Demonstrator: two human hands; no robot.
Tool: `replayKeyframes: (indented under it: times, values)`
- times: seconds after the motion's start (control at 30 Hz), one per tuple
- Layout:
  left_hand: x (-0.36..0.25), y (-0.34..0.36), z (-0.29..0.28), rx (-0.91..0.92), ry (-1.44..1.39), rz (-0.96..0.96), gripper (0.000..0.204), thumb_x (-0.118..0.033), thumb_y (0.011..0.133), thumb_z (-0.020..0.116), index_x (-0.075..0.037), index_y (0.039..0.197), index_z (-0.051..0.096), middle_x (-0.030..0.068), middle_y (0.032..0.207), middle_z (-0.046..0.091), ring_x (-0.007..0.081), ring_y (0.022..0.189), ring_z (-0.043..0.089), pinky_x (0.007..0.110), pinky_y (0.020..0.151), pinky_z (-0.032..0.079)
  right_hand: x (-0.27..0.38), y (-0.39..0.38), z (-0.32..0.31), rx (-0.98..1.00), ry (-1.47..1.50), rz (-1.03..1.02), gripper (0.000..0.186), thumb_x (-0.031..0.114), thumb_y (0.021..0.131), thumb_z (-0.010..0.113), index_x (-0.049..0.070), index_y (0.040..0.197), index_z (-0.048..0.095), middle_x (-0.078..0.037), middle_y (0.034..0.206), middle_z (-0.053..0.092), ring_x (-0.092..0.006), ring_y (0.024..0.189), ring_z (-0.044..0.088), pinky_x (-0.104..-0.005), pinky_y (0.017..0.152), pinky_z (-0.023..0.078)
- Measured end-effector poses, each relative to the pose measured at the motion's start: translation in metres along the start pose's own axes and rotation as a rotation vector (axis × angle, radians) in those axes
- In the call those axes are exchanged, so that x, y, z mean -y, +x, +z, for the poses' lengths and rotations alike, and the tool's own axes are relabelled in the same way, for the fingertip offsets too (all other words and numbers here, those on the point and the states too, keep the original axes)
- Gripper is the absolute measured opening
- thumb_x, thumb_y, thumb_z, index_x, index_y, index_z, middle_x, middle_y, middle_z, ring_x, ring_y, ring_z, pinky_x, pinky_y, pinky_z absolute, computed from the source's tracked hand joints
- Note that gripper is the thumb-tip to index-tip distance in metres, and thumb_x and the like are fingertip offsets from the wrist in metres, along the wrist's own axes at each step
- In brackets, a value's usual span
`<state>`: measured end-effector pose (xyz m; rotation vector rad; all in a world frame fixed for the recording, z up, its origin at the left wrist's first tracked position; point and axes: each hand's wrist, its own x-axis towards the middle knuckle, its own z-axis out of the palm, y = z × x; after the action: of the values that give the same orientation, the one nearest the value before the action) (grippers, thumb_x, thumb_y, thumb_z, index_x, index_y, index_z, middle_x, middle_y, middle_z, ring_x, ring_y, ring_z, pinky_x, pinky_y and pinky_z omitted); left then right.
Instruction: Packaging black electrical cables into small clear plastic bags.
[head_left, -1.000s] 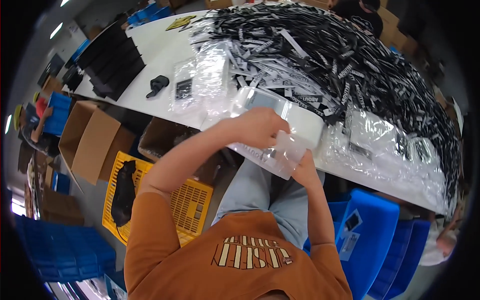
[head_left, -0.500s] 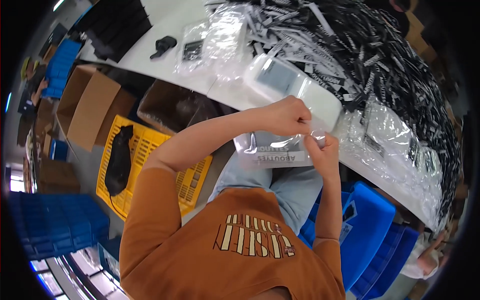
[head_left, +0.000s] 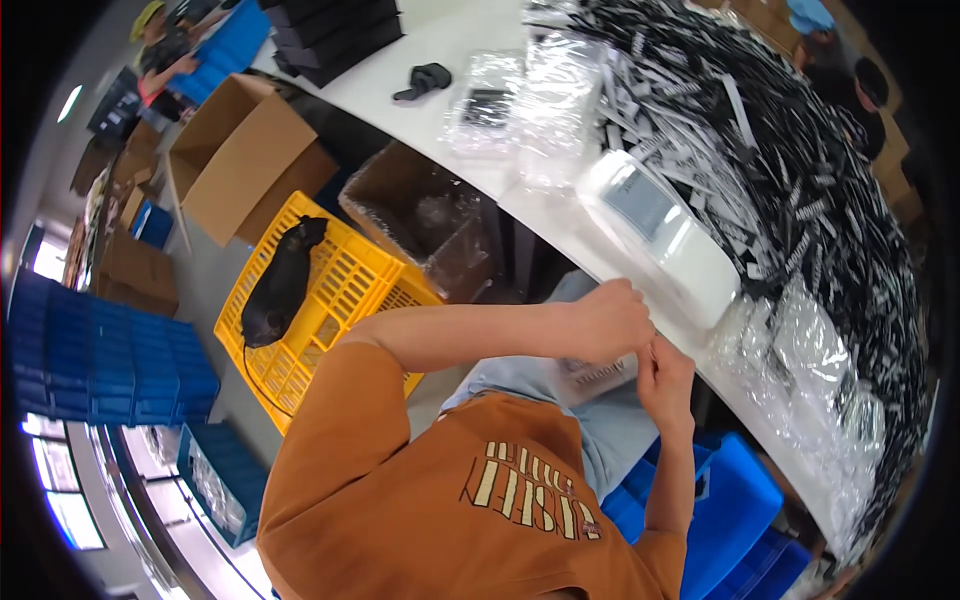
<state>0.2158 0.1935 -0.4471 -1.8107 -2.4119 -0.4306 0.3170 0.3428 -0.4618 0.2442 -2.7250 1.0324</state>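
Observation:
A clear plastic bag (head_left: pixel 598 378) with grey print hangs over my lap beside the table edge. Its upper part is hidden behind my hands, and it is slightly blurred. My left hand (head_left: pixel 612 322) is closed in a fist at the bag's top edge, palm turned away. Against it, my right hand (head_left: pixel 666 380) pinches the bag's right side between thumb and fingers. Just beyond my hands, on the table, lies a white rounded device (head_left: pixel 665 240) with a grey panel.
A heap of black and white printed strips (head_left: pixel 790 170) covers the far right of the white table (head_left: pixel 480 165). Clear bags (head_left: pixel 810 370) lie at its right edge. Left are a yellow crate (head_left: pixel 345 290) bearing a black object (head_left: pixel 285 285), and cardboard boxes (head_left: pixel 245 160). Blue bins (head_left: pixel 735 510) stand lower right.
My hands have come together, and the bag hangs lower and more hidden behind them. The whole view has shifted, so the table and crate appear farther right.

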Motion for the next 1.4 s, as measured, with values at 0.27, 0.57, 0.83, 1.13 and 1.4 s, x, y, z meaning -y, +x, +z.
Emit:
replayKeyframes:
  times: [0.27, 0.57, 0.83, 1.13, 1.4]
  values:
    - [0.034, -0.015, 0.013, 0.067, -0.086, -0.191, 0.029, -0.034, 0.073, 0.063, -0.006, 0.067, 0.061, 0.0141, 0.066, 0.058, 0.034, 0.072, 0.059, 0.045, 0.063, 0.047, -0.072, -0.103, -0.07, -0.169, 0.162, 0.365, 0.029, 0.011, 0.084, 0.057, 0.002, 0.06, 0.043, -0.001, 0.054, 0.036, -0.0098, 0.05, 0.031, -0.029, 0.046, 0.022]
    - [0.062, -0.014, 0.024, -0.28, -0.314, -0.153, 0.012, -0.018, 0.072, 0.067, -0.008, 0.074, 0.06, 0.0077, 0.071, 0.056, 0.0289, 0.075, 0.055, 0.039, 0.066, 0.044, -0.173, -0.347, -0.184, -0.926, -1.022, 1.055, 0.045, 0.029, 0.086, 0.059, -0.003, 0.117, 0.054, -0.024, 0.116, 0.054, -0.0366, 0.109, 0.05, -0.0424, 0.094, 0.04]
    - [0.068, 0.048, 0.056, -0.396, -0.096, -0.012, 0.053, -0.018, 0.068, 0.069, -0.007, 0.116, 0.051, 0.0122, 0.117, 0.049, 0.0296, 0.113, 0.044, 0.042, 0.093, 0.036, -0.07, 0.018, -0.114, -0.523, -0.385, -0.079, 0.016, -0.002, 0.077, 0.06, 0.002, 0.091, 0.064, -0.013, 0.088, 0.064, -0.0283, 0.081, 0.062, -0.0341, 0.072, 0.048]
    - [0.085, 0.056, 0.074, -0.501, -0.083, 0.083, 0.043, -0.014, 0.068, 0.064, -0.004, 0.109, 0.055, 0.0107, 0.109, 0.055, 0.0286, 0.103, 0.051, 0.042, 0.089, 0.039, -0.15, 0.175, -0.064, 0.05, -0.888, -0.083, 0.012, 0.012, 0.074, 0.058, 0.007, 0.084, 0.06, -0.011, 0.086, 0.062, -0.027, 0.084, 0.059, -0.0392, 0.066, 0.05]
    - [0.084, 0.055, 0.067, -0.466, -0.081, 0.037, 0.042, -0.014, 0.069, 0.064, -0.005, 0.109, 0.055, 0.0103, 0.11, 0.055, 0.0287, 0.106, 0.051, 0.042, 0.091, 0.037, -0.134, 0.165, -0.085, -0.223, -0.769, 0.023, 0.016, 0.02, 0.078, 0.061, 0.009, 0.089, 0.059, -0.01, 0.084, 0.057, -0.0293, 0.075, 0.061, -0.039, 0.063, 0.05]
